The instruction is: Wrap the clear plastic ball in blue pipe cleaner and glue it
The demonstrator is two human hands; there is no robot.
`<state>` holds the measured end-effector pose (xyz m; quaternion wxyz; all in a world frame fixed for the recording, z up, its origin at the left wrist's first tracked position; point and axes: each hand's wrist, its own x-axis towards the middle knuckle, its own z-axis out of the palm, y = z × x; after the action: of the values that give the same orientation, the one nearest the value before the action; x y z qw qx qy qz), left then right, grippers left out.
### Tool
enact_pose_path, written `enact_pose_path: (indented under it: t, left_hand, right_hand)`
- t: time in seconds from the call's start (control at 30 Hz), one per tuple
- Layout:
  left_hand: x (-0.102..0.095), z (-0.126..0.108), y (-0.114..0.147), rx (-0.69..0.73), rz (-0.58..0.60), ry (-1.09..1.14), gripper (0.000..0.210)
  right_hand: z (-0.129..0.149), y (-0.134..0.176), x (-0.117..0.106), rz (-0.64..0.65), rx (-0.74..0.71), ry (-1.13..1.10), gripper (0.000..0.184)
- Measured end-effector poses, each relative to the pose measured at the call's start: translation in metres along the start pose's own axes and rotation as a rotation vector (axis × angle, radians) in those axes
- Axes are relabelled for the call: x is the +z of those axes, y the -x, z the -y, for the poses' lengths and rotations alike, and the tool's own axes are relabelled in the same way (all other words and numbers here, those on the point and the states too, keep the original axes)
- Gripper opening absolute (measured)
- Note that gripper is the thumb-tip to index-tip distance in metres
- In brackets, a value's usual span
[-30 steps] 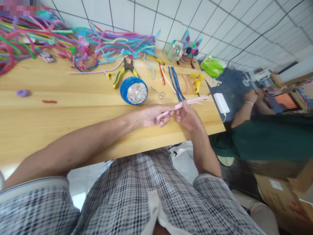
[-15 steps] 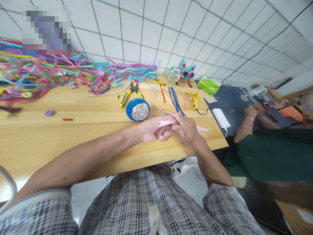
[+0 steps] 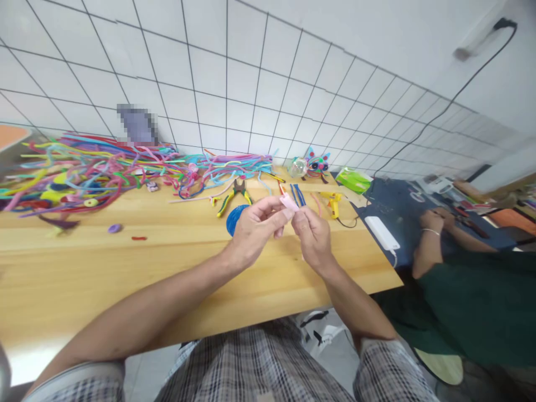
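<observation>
A pale pink pipe cleaner (image 3: 290, 202), bent into a short folded shape, is pinched between both hands above the wooden table. My left hand (image 3: 256, 230) holds it from the left with thumb and fingertips. On the other side, my right hand (image 3: 312, 234) grips its lower right end, fingers curled. Behind my left hand is a round blue coiled piece (image 3: 235, 219), partly hidden by it. Yellow-green pliers (image 3: 235, 195) lie open just beyond. Blue pipe cleaners (image 3: 298, 194) rest behind my right hand, with a yellow glue gun (image 3: 334, 204) farther right.
A tangled pile of coloured pipe cleaners (image 3: 96, 173) spreads along the wall at left. At the back stand a clear globe (image 3: 298, 167) and a cat-like figure (image 3: 317, 163), beside a green packet (image 3: 354, 180). A co-worker's hands (image 3: 435, 221) are at right, past a white power strip (image 3: 382, 232).
Both hands have lifted and turned upright, raising the pink pipe cleaner, now pinched at the fingertips. My left hand now covers part of the blue coiled piece. The camera view has tilted up.
</observation>
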<state>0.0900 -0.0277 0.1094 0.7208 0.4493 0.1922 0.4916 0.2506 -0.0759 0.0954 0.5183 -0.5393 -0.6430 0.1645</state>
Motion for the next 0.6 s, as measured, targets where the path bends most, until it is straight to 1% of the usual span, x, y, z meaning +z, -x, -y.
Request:
enact_pose_path:
  t: [0.13,0.27,0.33,0.43,0.5,0.6]
  left_hand:
    - [-0.005,0.001,-0.004,-0.006,-0.039,0.014,0.047]
    - [-0.011,0.000,-0.006,0.031,-0.048,-0.031,0.045]
    - [-0.013,-0.001,-0.007,0.036,-0.049,-0.054,0.046]
    - [-0.014,-0.002,-0.008,0.027,-0.064,-0.077,0.047]
    - [-0.015,-0.003,-0.009,0.023,-0.063,-0.087,0.046]
    - [-0.016,-0.002,-0.009,0.034,-0.041,-0.091,0.042]
  right_hand:
    - [0.005,-0.002,0.007,0.018,-0.010,0.019,0.058]
    - [0.009,-0.004,0.011,0.037,-0.016,0.006,0.059]
    - [0.009,-0.004,0.012,0.048,0.011,-0.033,0.057]
    - [0.009,-0.005,0.014,0.047,0.073,-0.127,0.048]
    - [0.009,-0.006,0.017,0.031,0.102,-0.198,0.043]
    - [0.009,-0.008,0.023,-0.008,0.119,-0.291,0.042]
